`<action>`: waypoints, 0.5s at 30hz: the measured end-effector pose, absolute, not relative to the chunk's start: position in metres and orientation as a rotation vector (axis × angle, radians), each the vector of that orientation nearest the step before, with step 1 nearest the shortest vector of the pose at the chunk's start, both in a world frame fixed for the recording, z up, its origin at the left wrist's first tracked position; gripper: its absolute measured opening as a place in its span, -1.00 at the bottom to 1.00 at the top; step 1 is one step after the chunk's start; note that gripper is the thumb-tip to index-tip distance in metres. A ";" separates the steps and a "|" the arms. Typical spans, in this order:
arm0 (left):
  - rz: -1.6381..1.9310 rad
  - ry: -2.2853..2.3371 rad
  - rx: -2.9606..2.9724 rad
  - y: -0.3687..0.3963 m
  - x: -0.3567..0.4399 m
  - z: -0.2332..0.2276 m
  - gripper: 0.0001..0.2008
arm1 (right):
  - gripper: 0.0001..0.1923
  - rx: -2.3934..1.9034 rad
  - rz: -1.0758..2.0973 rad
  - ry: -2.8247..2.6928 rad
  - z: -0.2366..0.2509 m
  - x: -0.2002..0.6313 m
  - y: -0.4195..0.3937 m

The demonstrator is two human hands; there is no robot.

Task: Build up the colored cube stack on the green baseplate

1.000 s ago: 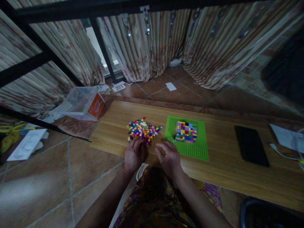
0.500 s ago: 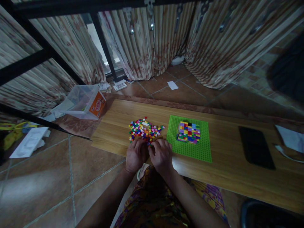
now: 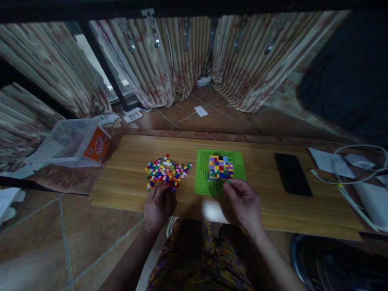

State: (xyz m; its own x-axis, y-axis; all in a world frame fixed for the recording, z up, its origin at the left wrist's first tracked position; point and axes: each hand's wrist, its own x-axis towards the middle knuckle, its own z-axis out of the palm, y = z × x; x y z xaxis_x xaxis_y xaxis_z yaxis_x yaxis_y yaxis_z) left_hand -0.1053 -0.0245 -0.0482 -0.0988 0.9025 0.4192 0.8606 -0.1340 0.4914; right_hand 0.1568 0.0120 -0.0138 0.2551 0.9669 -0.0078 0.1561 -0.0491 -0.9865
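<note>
Just below frame centre, right hand (image 3: 244, 202) pinches one small green brick (image 3: 228, 182) between thumb and forefinger. Block of stacked bricks (image 3: 221, 167) sits directly above the pinch, very near, on green baseplate (image 3: 202, 178). Right hand is the nearer to the block. Left hand (image 3: 157, 204), fingers curled and resting on the near edge of the loose brick pile (image 3: 165, 171); cannot tell whether it holds one. Count: one baseplate, one block, one pile, all on wooden board (image 3: 127, 161). One black phone (image 3: 292, 180) centre right.
</note>
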 end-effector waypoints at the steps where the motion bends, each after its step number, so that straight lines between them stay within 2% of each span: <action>1: 1.066 2.027 2.068 -0.025 -0.106 -0.048 -0.84 | -0.69 -1.457 0.975 -1.054 -0.014 0.163 0.015; 8: 1.295 1.875 1.768 -0.037 -0.082 -0.026 -0.80 | -0.74 -1.372 1.075 -1.051 -0.011 0.149 0.006; 15: 1.024 1.263 0.726 -0.036 -0.014 -0.004 -0.64 | -0.92 -1.315 0.946 -1.581 0.001 0.122 -0.023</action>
